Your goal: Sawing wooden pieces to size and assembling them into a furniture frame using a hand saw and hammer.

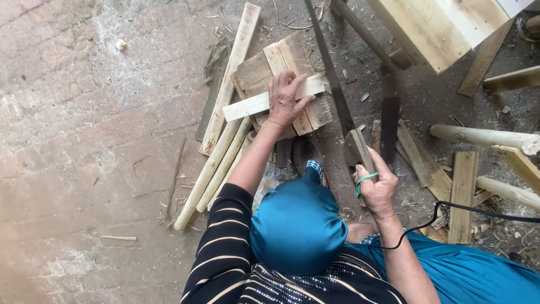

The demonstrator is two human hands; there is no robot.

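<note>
Below, left hand (pixel 285 100) pressing pale wood strip (pixel 264 101), right hand (pixel 376 188) gripping handsaw (pixel 337 95)

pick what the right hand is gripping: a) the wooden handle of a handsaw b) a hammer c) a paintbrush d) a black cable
a: the right hand closes around the wooden handle of the handsaw, whose long blade runs up past the pale wood strip that the left hand presses down.
</note>
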